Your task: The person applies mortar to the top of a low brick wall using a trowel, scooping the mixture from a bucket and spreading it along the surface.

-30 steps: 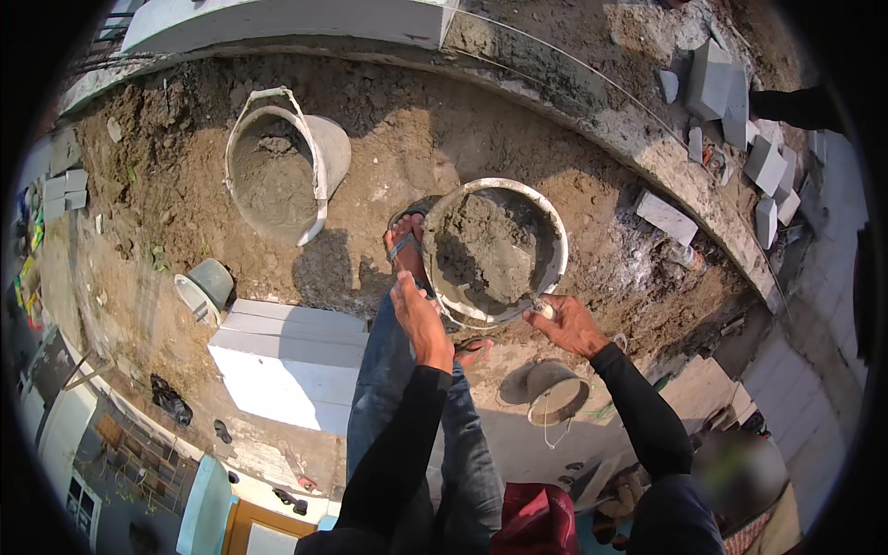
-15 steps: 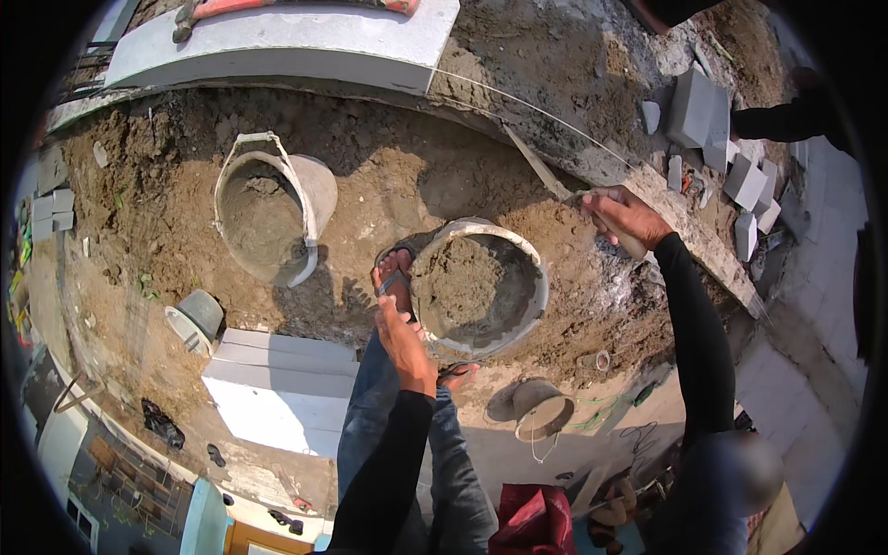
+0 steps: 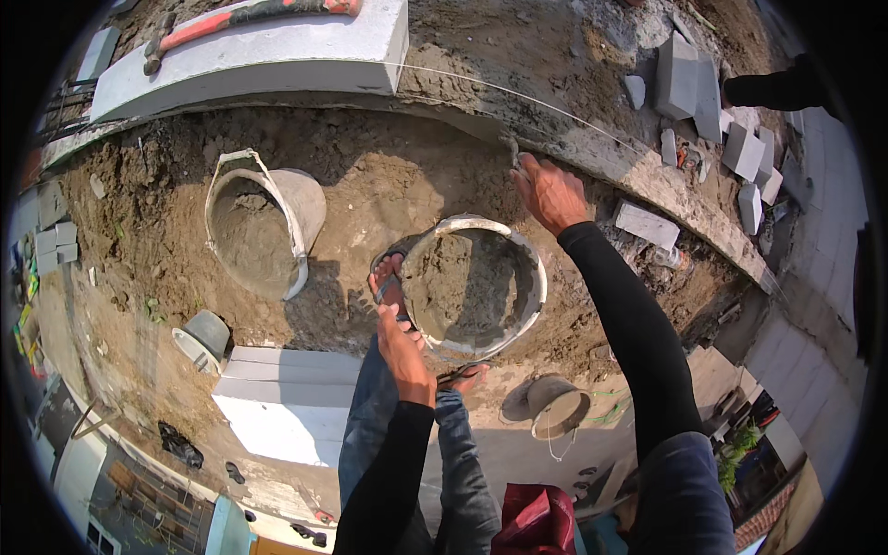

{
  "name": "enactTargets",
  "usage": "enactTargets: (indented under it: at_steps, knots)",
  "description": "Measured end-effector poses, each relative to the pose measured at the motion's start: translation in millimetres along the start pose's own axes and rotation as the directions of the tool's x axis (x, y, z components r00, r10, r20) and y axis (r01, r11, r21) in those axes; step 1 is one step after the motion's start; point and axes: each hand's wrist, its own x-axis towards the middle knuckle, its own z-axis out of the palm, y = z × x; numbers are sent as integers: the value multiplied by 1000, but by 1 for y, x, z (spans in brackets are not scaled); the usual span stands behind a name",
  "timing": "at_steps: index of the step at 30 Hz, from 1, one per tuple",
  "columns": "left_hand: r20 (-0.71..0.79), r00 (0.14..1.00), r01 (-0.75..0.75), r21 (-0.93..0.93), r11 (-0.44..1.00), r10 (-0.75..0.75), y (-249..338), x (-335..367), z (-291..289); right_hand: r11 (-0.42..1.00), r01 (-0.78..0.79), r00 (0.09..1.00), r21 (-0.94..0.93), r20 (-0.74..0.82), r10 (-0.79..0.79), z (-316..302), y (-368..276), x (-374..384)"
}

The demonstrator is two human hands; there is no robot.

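Observation:
A round bucket [image 3: 538, 277] of wet grey mortar [image 3: 453, 282] stands before me, by my sandalled feet. My right hand [image 3: 552, 194] is closed beyond its far right rim, beside the concrete edge. It grips a trowel, mostly hidden by the fingers; only a small grey part [image 3: 514, 153] shows past the knuckles. Near the bucket's left rim, my left hand [image 3: 404, 356] hangs over my leg, empty, with its fingers loosely stretched. Farther left, a second bucket [image 3: 310, 208] also holds mortar, its handle raised.
A hammer [image 3: 208, 30] lies on a long white block [image 3: 277, 69] at the far left. A string [image 3: 518, 97] runs along the concrete edge [image 3: 638, 166]. White blocks [image 3: 268, 407] lie near left. Another person's dark sleeve [image 3: 777, 90] and grey blocks [image 3: 680, 83] show far right.
My right hand has swung left with the trowel, from over the concrete edge to nearer the bucket. The trowel's long blade is no longer plainly seen. My left hand stays about where it was.

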Motion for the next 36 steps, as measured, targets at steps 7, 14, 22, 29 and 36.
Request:
enactTargets:
  at_steps: [7, 14, 22, 29, 36]
  knots:
    - [-21, 1000, -21, 8, 1000, 22, -14, -3, -5, 991, -95, 995, -92, 10, 96, -36, 98, -105]
    - [-28, 921, -374, 211, 903, 388, -62, 21, -41, 917, -399, 905, 6, 164, 393, -46, 68, -327]
    - [299, 525, -820, 429, 379, 797, -24, -74, -135, 643, -765, 625, 35, 281, 728, -70, 13, -575]
    - [442, 803, -576, 747, 331, 399, -39, -137, -285, 455, -872, 488, 180, 392, 779, -74, -39, -681]
    - [425, 893, -451, 840, 302, 151, -70, -198, -325, 307, -901, 406, 307, 345, 846, -96, -55, -718]
